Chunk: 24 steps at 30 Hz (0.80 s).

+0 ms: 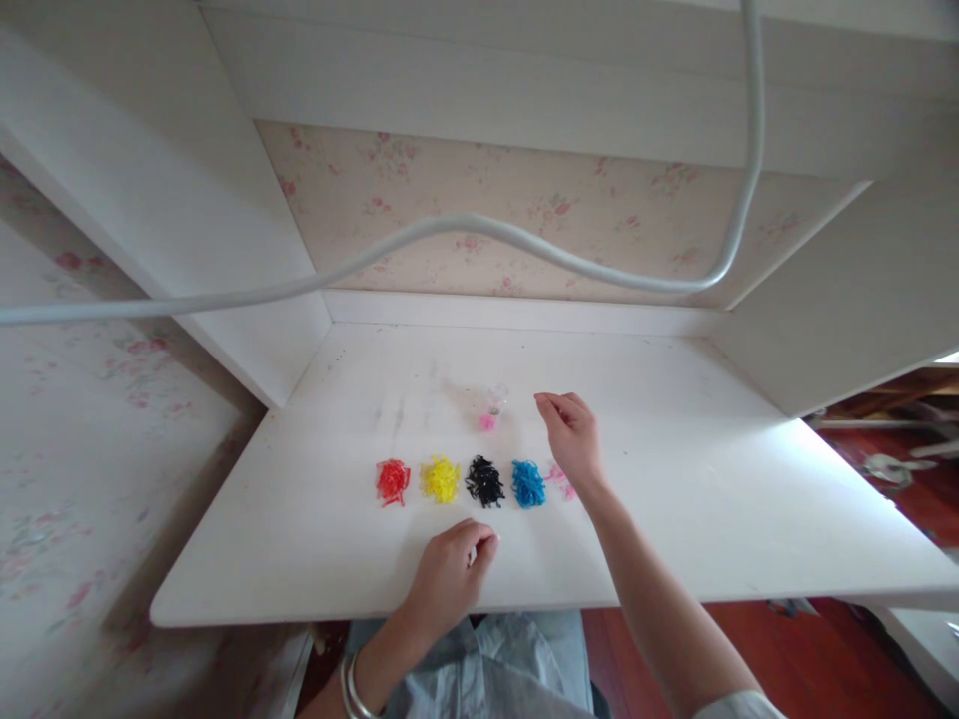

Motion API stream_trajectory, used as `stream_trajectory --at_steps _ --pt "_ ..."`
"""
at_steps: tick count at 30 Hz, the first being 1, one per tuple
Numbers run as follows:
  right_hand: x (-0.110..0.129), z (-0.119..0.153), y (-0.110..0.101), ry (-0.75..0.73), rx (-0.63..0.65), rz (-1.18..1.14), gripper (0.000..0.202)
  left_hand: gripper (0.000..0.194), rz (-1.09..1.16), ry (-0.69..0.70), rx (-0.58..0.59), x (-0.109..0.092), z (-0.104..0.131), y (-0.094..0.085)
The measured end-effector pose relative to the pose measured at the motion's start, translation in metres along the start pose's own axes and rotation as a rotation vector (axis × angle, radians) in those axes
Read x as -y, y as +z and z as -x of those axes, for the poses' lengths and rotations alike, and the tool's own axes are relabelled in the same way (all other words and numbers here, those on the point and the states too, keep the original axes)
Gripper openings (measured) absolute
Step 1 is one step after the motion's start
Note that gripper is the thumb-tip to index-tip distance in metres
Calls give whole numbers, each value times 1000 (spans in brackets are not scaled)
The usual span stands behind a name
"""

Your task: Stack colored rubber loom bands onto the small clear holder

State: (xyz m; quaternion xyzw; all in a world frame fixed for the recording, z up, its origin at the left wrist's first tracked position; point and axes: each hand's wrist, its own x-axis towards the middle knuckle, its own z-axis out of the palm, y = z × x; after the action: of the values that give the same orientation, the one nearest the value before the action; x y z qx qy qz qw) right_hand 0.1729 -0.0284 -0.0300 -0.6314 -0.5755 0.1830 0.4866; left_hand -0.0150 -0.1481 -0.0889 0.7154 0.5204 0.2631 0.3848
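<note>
Small piles of rubber-band-like loops lie in a row on the white desk: red (393,482), yellow (440,480), black (485,481), blue (528,484) and pink (558,479), the last partly covered by my right wrist. Behind the row stands a small clear container (497,398), with a little pink clump (486,423) at its near side. My right hand (570,431) hovers right of the container, fingertips pinched; anything between them is too small to see. Near the desk's front edge, my left hand (455,564) is curled below the black pile, thumb against the fingers.
A white cable (465,222) crosses the upper view in front of the floral wall. White panels (247,330) bound the desk (300,519) at left and right. Small dark marks dot its surface.
</note>
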Motion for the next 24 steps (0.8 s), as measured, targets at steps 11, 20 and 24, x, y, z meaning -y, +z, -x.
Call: stream_trajectory --at_steps 11,20,24 --pt "-94 101 -72 341 -12 146 45 25 -413 131 78 -36 -33 27" --pt "-103 142 -73 187 23 367 42 25 -595 176 153 -64 -70 64" --pt "-104 139 -73 177 52 395 41 27 -649 230 121 -65 -81 77"
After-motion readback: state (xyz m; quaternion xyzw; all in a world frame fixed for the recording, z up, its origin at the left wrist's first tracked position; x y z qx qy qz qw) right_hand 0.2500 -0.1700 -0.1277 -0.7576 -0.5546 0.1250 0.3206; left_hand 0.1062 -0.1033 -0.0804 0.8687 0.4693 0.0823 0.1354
